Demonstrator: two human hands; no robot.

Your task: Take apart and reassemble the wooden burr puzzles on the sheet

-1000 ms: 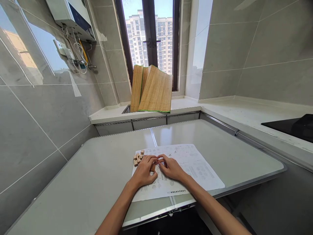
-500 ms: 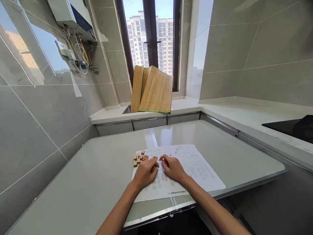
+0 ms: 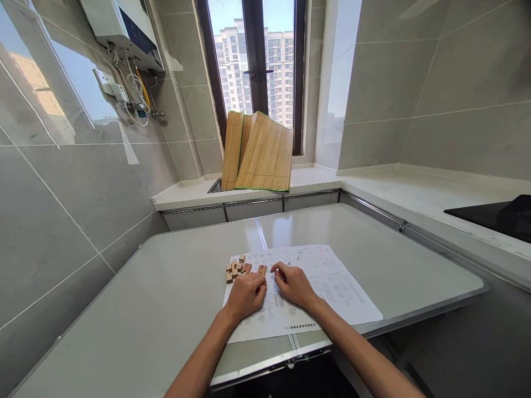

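Observation:
Several small wooden blocks [image 3: 235,267] lie in a loose cluster on the upper left corner of a printed paper sheet [image 3: 336,287]. My left hand [image 3: 248,293] rests on the sheet just below them, its fingers curled; what they hold, if anything, is hidden. Right at its fingertips lies a separate wooden piece [image 3: 262,270] with a dark mark. My right hand [image 3: 291,283] lies on the sheet to the right of that piece, apart from it, with curled fingers and the index finger bent toward the left. Whether anything is in it cannot be seen.
The sheet lies across the seam of a pale folding table [image 3: 174,287]. Behind the table runs a white counter [image 3: 315,176] with a folded bamboo mat [image 3: 267,155] standing before the window. A black cooktop [image 3: 498,215] is on the right counter.
My left hand has drawn back slightly toward me, its fingers more curled, and the marked wooden piece now shows more fully. My right hand has hardly moved.

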